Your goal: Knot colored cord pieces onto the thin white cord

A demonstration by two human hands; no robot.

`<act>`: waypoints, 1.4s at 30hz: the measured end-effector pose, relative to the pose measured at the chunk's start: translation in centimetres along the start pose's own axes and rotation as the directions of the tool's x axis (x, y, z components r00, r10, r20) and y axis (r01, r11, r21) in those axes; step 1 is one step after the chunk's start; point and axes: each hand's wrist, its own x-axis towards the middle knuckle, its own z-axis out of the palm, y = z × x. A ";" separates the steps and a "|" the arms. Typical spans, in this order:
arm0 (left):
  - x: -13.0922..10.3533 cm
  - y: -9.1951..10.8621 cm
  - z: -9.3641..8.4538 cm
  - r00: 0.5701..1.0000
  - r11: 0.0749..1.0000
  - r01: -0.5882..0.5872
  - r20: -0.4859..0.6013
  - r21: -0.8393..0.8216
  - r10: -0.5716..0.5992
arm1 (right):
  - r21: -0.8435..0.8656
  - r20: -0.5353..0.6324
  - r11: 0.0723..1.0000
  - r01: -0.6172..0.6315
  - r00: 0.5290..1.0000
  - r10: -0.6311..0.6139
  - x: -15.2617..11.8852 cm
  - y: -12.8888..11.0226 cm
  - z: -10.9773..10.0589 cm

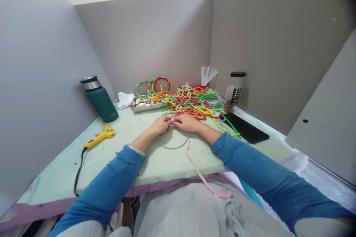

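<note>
Close together over the table, my left hand [161,124] and my right hand [185,122] are both closed, fingertips pinched. Between them shows a short bit of bright pink pipe cleaner [172,117]. A thin grey hoop [174,148] curves down below my hands, its upper part hidden by them. My left fingers pinch at the hoop's top, while the right ones are on the pink strand; the exact grip is partly covered. A pale pink fuzzy strip [200,174] trails from beside the hoop over the table edge onto my lap.
Behind my hands lie a heap of coloured pipe cleaners [191,100], a metal tray [150,107] of small pieces and several wrapped hoops. A yellow glue gun [98,136] and a green bottle [101,102] are left; a black phone [246,127] and clear bottle [235,89] right.
</note>
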 end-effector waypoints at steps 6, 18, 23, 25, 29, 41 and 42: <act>0.1 -0.1 0.0 1.000 0.999 0.007 -0.004 -0.034 -0.007 | 0.019 -0.003 1.000 -0.002 1.000 0.002 0.0 -0.1 -0.1; 0.0 0.1 0.1 0.999 0.992 0.044 0.007 -0.115 -0.043 | 0.045 -0.006 0.999 -0.010 1.000 0.011 0.0 0.0 -0.1; 0.1 -0.2 0.1 0.999 0.990 0.034 0.008 -0.134 -0.034 | 0.047 -0.014 0.999 0.003 1.000 -0.002 0.0 0.0 -0.1; 0.2 -0.3 0.1 0.999 0.988 0.040 0.014 -0.150 -0.038 | 0.041 -0.020 0.999 0.002 1.000 -0.001 0.0 0.0 0.0; 0.2 -0.2 0.2 0.998 0.978 0.067 0.012 -0.198 -0.066 | 0.023 -0.035 1.000 0.008 0.999 -0.007 0.0 0.0 0.1; 0.4 0.0 0.2 0.992 0.980 0.117 -0.022 -0.159 -0.122 | -0.011 -0.053 1.000 -0.008 0.999 0.008 0.1 0.2 0.3; 0.4 0.0 0.2 0.991 0.982 0.122 -0.030 -0.142 -0.128 | -0.010 -0.057 1.000 -0.011 0.998 0.010 0.2 0.2 0.3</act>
